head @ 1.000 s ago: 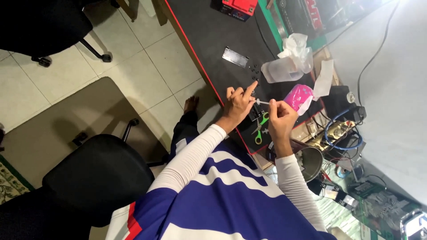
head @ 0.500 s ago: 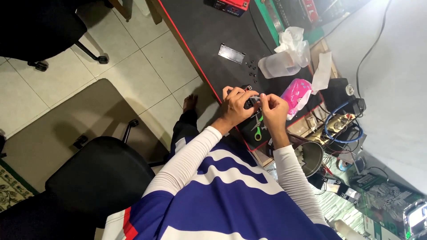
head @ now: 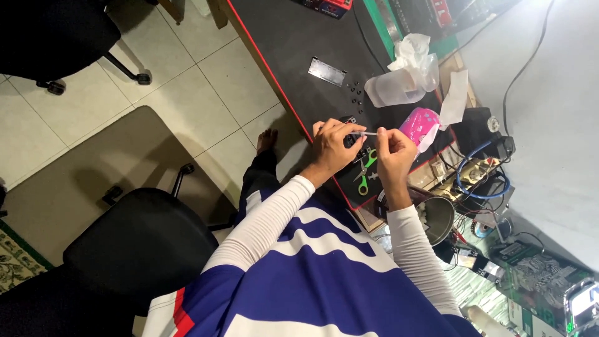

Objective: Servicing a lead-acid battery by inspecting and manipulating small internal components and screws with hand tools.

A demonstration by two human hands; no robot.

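Two hands met above the near edge of the black desk mat, and everything else sat in relation to that mat. The left hand curled over a small dark part, fingers closed round it, just inside the mat's near edge. The right hand pinched a thin pale stick between thumb and fingertips, its tip reaching across to the dark part; what the stick was exactly could not be told. Green-handled scissors lay on the mat just below the hands. Farther up the mat lay a small metal plate and a scatter of tiny black screws. Toward the mat's right side stood a clear plastic jug stuffed with crumpled tissue, and a pink roll near the right hand.
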